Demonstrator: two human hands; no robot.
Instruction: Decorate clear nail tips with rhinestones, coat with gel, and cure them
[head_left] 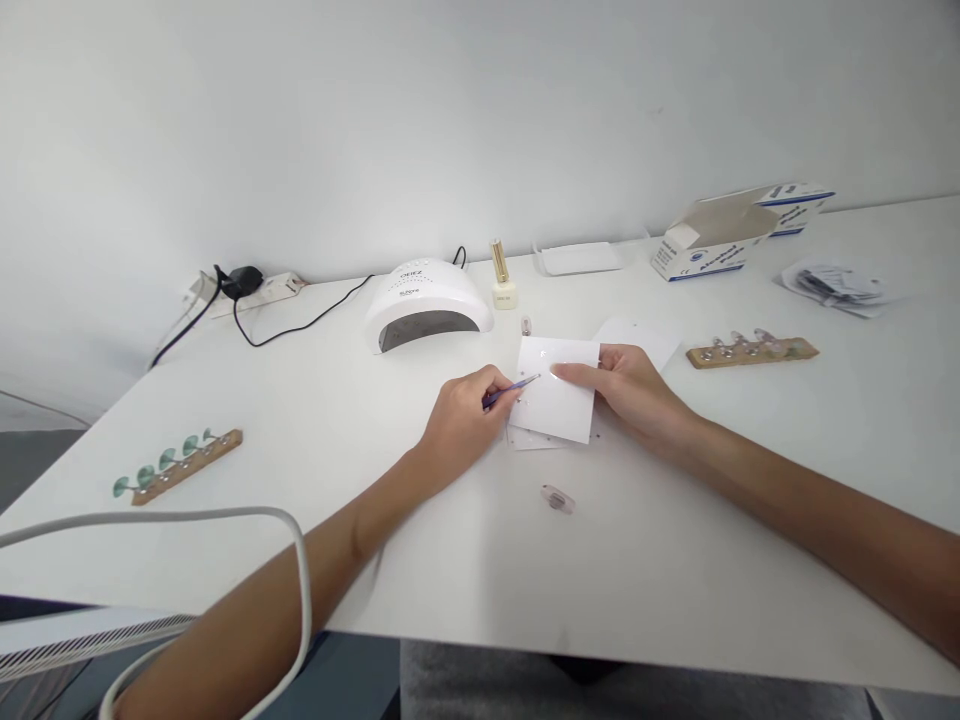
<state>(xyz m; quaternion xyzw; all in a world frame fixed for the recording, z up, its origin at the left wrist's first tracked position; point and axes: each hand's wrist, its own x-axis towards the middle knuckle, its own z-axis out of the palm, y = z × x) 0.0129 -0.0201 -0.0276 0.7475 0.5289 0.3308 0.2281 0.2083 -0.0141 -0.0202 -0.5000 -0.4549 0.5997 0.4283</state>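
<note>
The left hand (469, 412) is pinching a purple tool (523, 383), and its thin tip is pointing right over a white card (562, 410); whether it is touching the surface, I cannot tell. The right hand (637, 385) is gripping that card at its right edge, the thumb lying across the front near small shiny bits. The card is overlapping another sheet (536, 441) on the white counter (480, 580). A clear pinkish piece (558, 499) is lying nearer the person. Behind the hands, a white lamp (431, 300) is standing beside a gold-capped bottle (505, 293). 2 wooden strips are flanking the work: the left strip (187, 467) is bearing green pieces, the right strip (752, 352) clear pieces.
</note>
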